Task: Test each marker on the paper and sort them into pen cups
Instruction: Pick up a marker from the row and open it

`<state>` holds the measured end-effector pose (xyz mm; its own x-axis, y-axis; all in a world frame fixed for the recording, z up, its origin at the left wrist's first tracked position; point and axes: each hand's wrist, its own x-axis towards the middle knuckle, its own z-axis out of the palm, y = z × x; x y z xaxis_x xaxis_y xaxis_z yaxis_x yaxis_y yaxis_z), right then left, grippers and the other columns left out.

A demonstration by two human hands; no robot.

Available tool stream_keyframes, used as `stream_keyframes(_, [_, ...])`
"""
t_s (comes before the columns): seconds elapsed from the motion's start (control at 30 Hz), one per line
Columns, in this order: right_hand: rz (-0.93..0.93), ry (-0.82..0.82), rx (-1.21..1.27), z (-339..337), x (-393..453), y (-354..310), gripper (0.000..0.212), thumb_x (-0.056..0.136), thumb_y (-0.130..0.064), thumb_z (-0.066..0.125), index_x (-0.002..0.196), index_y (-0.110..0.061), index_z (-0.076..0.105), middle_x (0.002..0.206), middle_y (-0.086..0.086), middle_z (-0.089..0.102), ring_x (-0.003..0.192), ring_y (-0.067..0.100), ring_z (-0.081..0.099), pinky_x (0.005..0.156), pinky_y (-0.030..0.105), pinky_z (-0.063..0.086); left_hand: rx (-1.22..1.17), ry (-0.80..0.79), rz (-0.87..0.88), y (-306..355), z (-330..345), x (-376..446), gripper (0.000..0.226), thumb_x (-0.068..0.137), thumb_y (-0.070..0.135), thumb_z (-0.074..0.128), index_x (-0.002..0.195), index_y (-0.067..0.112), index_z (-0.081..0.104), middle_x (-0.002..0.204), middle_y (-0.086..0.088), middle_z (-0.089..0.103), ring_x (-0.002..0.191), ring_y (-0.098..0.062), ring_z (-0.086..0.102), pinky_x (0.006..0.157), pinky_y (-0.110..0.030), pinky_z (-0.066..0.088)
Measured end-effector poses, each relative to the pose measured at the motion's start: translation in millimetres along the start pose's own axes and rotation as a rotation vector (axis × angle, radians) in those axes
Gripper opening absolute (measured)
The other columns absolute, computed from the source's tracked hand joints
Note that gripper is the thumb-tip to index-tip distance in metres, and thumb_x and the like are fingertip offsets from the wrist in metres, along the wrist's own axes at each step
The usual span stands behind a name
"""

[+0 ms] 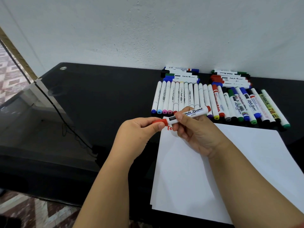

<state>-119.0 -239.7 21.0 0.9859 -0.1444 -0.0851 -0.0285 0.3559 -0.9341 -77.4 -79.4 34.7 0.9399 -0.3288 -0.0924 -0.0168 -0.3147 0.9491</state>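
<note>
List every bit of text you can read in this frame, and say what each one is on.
"White Board" and "Marker": red-capped marker held in both hands.
"Te", in red ink, rest hidden by the hands: paper.
"MARKER" and what looks like "70": yellow-labelled marker in the row.
"White Board": blue-capped marker in the row.
"White Board", partly readable: stacked markers by the wall.
Print on the slim white pens: too small to read.
</note>
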Motion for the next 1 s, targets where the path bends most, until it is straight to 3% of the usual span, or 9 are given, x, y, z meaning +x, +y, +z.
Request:
stream_keyframes(0.1, [-0.022,-0.022,-0.025,0,1,1,0.012,0.075,-0.020,0.061,0.083,-0.010,0.061,0.055,0.005,0.059,0.047,0.009,0.049,0.042,0.016,0.035,-0.011,-0.006,0.009,2,-1,-1,0.017,0.081,0.032,0.068,0.070,0.043,0.065,0.068,0.021,0.067,0.068,0.017,0.056,0.050,0.001,0.038])
stream_keyframes(0.23, [-0.032,-0.096,-0.051,2,2,-1,0.013,0.077,-0.022,0.060,0.066,-0.022,0.066,0.059,0.007,0.060,0.049,0.011,0.049,0.045,0.017,0.037,-0.025,-0.032,-0.021,3,-4,-3,0.013,0.083,0.030,0.066,0.074,0.040,0.066,0.066,0.021,0.068,0.068,0.013,0.059,0.052,-0.005,0.040])
stream_keyframes(0.37, [-0.020,-0.112,-0.057,4,-2,-6,0.009,0.078,-0.021,0.059,0.070,-0.016,0.063,0.061,0.010,0.059,0.051,0.012,0.048,0.045,0.018,0.035,-0.051,-0.023,-0.014,7,-4,-8,0.011,0.084,0.029,0.066,0.078,0.038,0.068,0.071,0.017,0.070,0.072,0.009,0.062,0.052,-0.002,0.041])
stream_keyframes(0.5, [0.022,-0.026,-0.227,10,-2,-17,0.010,0.090,-0.017,0.056,0.092,-0.010,0.063,0.068,0.008,0.064,0.057,0.012,0.052,0.049,0.020,0.038,-0.026,0.062,-0.031,9,-1,-11,0.009,0.087,0.029,0.062,0.089,0.037,0.066,0.089,0.017,0.066,0.082,0.001,0.057,0.056,-0.007,0.036])
stream_keyframes(0.67, [0.189,0.095,-0.227,16,-3,-27,0.012,0.090,-0.019,0.062,0.092,-0.009,0.066,0.066,0.005,0.064,0.053,0.009,0.051,0.049,0.016,0.041,0.024,0.134,-0.038,14,-1,-13,0.010,0.088,0.029,0.062,0.095,0.036,0.066,0.084,0.023,0.059,0.079,-0.002,0.053,0.058,-0.013,0.035])
stream_keyframes(0.77, [0.221,0.293,-0.242,13,-10,-33,0.020,0.085,-0.023,0.069,0.097,-0.008,0.062,0.076,0.006,0.062,0.058,0.009,0.049,0.050,0.018,0.041,0.089,0.144,-0.076,16,0,-17,0.016,0.088,0.031,0.061,0.104,0.033,0.067,0.081,0.019,0.058,0.072,-0.006,0.052,0.055,-0.017,0.037])
stream_keyframes(0.83, [0.152,0.417,-0.461,9,-19,-37,0.036,0.082,-0.028,0.073,0.109,-0.017,0.053,0.093,0.001,0.058,0.072,0.009,0.051,0.057,0.018,0.040,0.145,0.127,-0.096,21,1,-20,0.020,0.088,0.034,0.061,0.107,0.032,0.067,0.080,0.017,0.059,0.069,-0.008,0.051,0.054,-0.018,0.038])
stream_keyframes(0.9, [0.009,0.436,-0.864,5,-32,-39,0.048,0.082,-0.032,0.072,0.123,-0.029,0.049,0.110,-0.005,0.048,0.099,0.012,0.048,0.073,0.018,0.038,0.204,0.083,-0.099,28,3,-24,0.018,0.088,0.036,0.061,0.105,0.033,0.067,0.081,0.014,0.060,0.069,-0.009,0.052,0.055,-0.020,0.040])
stream_keyframes(1.0, [-0.247,0.317,-1.369,0,-50,-45,0.035,0.087,-0.034,0.065,0.122,-0.031,0.060,0.121,-0.005,0.045,0.117,0.017,0.028,0.088,0.020,0.023,0.229,0.007,-0.035,42,11,-33,0.005,0.088,0.035,0.062,0.091,0.036,0.065,0.085,0.014,0.062,0.076,-0.007,0.056,0.064,-0.021,0.047])
